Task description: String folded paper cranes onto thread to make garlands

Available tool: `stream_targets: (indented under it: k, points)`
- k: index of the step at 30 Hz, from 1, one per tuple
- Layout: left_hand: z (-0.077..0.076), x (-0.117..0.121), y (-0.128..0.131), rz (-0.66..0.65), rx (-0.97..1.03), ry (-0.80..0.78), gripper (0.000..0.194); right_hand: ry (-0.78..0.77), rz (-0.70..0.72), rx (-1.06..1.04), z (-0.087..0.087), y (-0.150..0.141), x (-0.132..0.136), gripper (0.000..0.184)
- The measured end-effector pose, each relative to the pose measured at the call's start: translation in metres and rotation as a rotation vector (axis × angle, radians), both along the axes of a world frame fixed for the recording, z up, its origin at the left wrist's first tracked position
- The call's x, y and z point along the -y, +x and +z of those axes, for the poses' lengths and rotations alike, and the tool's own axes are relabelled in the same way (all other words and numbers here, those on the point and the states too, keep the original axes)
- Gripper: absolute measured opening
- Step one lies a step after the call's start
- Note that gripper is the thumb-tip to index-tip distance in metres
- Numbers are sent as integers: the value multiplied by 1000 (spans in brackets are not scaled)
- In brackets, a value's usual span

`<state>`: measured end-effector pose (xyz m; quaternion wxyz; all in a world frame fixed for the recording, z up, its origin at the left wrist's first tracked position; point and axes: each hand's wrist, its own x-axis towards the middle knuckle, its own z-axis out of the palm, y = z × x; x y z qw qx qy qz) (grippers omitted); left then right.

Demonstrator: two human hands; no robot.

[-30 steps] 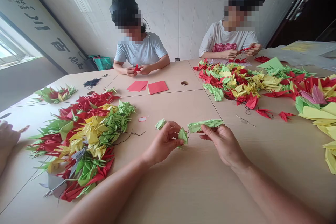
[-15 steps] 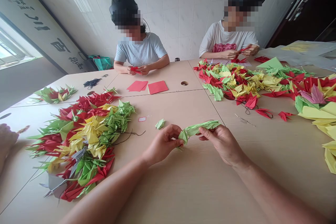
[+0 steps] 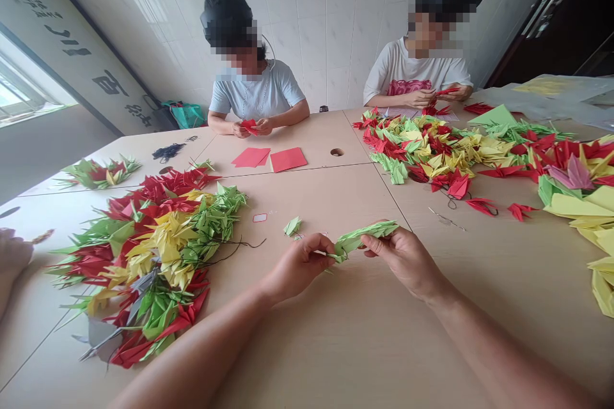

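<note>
The person's left hand (image 3: 300,265) pinches one end of a strand of green paper cranes (image 3: 364,236) between thumb and fingertips, while the right hand (image 3: 405,262) grips the strand a little further along with its fingers curled. The two hands sit close together, and the strand spans the short gap above the near edge of the worktop (image 3: 330,345). Just beyond them lies a loose green paper crane (image 3: 292,226), with a small white slip edged in red (image 3: 259,218) further left.

A large heap of red, yellow and green paper cranes (image 3: 153,249) fills the left side of the worktop, with black thread (image 3: 235,246) trailing from it toward the hands. Another heap (image 3: 432,147) spreads along the far right, near a thin metal needle (image 3: 446,220). Two red paper squares (image 3: 288,159) lie near the far edge, beside a round hole (image 3: 336,152) in the worktop.

Across the table, a co-worker in a pale blue T-shirt (image 3: 259,92) pinches a red paper crane (image 3: 248,126) in both hands, and another in a white T-shirt (image 3: 417,70) holds red paper too. Another person's hand (image 3: 12,252) shows at the left edge. On the wall, a framed panel (image 3: 91,54) bears large dark brush characters, too warped by the lens to read.
</note>
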<state>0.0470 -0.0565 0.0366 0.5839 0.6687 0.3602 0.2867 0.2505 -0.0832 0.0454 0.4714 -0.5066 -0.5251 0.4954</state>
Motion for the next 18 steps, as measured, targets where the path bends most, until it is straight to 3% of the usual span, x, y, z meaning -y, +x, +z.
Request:
stream_targets:
  k: [8, 18]
  points:
    - [3, 3, -1, -33, -126, 194, 6, 13, 74, 150, -3, 4, -1, 27]
    - [2, 5, 2, 7, -88, 140, 14, -25, 128, 49, 2, -7, 4, 26]
